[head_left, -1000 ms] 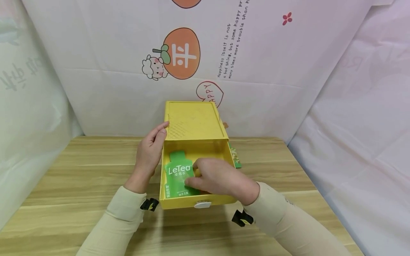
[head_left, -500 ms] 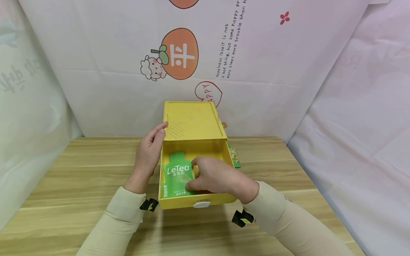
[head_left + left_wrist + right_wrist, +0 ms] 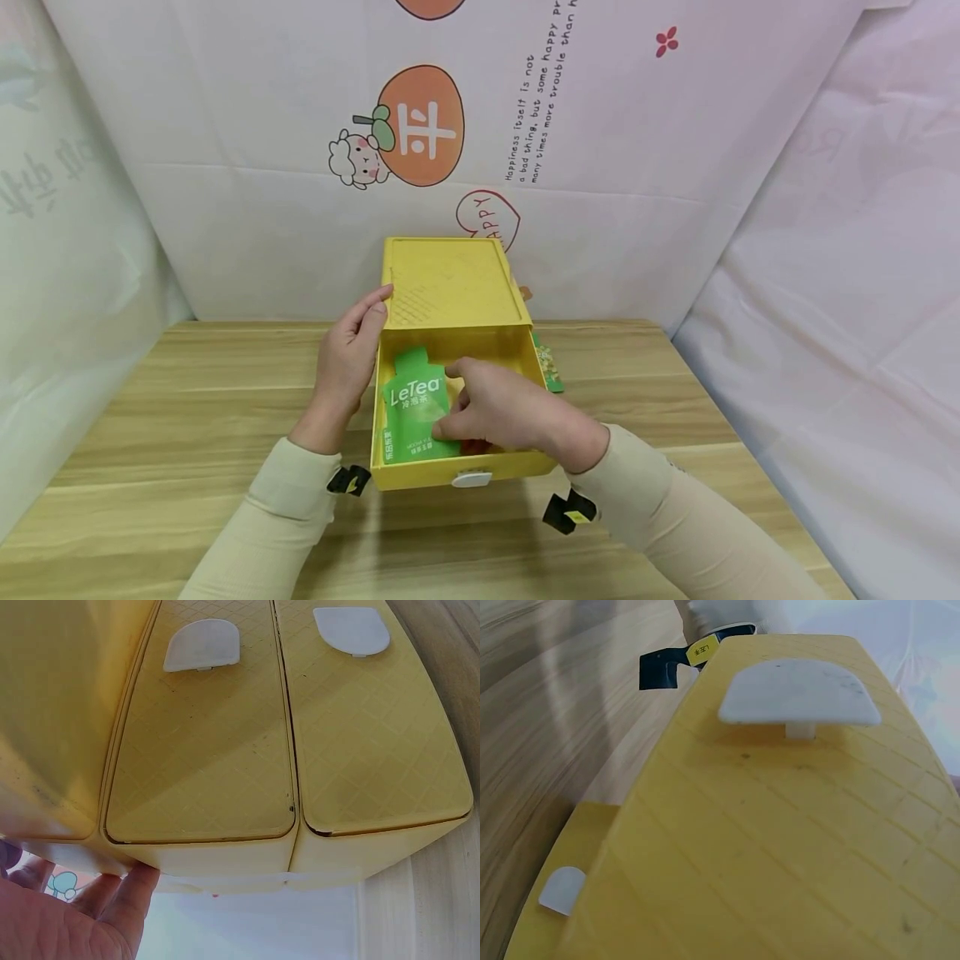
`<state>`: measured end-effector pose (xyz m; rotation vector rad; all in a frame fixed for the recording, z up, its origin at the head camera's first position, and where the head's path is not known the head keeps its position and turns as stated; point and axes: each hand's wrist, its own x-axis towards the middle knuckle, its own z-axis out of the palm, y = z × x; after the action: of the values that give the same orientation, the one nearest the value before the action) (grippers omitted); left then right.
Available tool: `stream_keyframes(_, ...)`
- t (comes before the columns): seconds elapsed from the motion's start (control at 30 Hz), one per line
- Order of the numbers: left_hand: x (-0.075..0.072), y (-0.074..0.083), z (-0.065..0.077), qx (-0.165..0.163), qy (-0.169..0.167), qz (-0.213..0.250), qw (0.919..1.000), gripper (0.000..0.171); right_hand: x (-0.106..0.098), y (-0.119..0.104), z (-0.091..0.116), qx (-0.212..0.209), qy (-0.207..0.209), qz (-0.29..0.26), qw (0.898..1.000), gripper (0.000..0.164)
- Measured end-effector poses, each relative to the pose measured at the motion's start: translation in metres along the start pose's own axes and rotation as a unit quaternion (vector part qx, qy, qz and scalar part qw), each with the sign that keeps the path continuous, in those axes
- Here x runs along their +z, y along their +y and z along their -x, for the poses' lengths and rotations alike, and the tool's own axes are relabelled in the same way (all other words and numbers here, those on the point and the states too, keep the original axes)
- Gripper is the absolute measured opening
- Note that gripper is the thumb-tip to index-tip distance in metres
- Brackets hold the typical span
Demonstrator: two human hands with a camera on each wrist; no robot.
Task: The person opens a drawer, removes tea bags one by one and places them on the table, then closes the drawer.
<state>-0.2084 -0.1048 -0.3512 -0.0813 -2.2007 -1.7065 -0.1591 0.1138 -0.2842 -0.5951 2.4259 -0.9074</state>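
A yellow drawer cabinet [image 3: 453,279] stands on the table with its top drawer [image 3: 405,477] pulled out. My left hand [image 3: 348,358] rests against the cabinet's left side; the left wrist view shows those fingers [image 3: 131,904] at its edge. Inside the drawer, my right hand [image 3: 510,410] pinches the right edge of a green LeTea packet [image 3: 411,421] between thumb and fingers. Part of something reddish [image 3: 474,447] shows beneath that hand, too covered to name. In the right wrist view the drawer front blocks the hand; only its white handle [image 3: 799,694] and patterned face appear.
Lower drawers with white handles [image 3: 204,645] are shut beneath the pulled-out one. A green patterned packet or card [image 3: 551,375] pokes out beside the cabinet's right side. A printed white cloth [image 3: 615,250] hangs behind the wooden table [image 3: 225,400].
The green packet has shifted slightly up and away within the drawer and tilted a little, together with my right fingers. My left hand stays in place on the cabinet.
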Motion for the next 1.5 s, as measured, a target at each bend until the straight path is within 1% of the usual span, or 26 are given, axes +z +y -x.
stream_keyframes(0.23, 0.0, 0.0, 0.001, 0.005, -0.003, 0.003, 1.0, 0.048, -0.001, 0.002, 0.0, 0.003, -0.005, -0.065, 0.998, 0.087)
stream_keyframes(0.43, 0.0, -0.001, 0.001, 0.005, -0.003, 0.003, 1.0, 0.047, -0.004, 0.003, 0.002, 0.005, 0.009, -0.109, 0.994, 0.084)
stream_keyframes(0.7, 0.001, -0.001, 0.001, 0.006, 0.001, 0.0, 1.0, 0.046, -0.006, 0.006, 0.006, -0.007, 0.04, -0.132, 0.99, 0.075)
stream_keyframes(0.9, 0.001, 0.0, 0.001, 0.003, 0.002, -0.002, 1.0, 0.046, -0.011, 0.008, 0.01, -0.011, 0.056, -0.167, 0.984, 0.073)
stream_keyframes(1.1, 0.001, 0.0, 0.0, 0.006, 0.004, -0.006, 1.0, 0.047, -0.018, 0.01, 0.014, -0.017, 0.054, -0.189, 0.98, 0.073)
stream_keyframes(1.5, 0.002, 0.0, -0.001, -0.001, 0.005, -0.007, 1.0, 0.046, -0.028, 0.017, 0.027, -0.023, 0.049, -0.197, 0.979, 0.069)
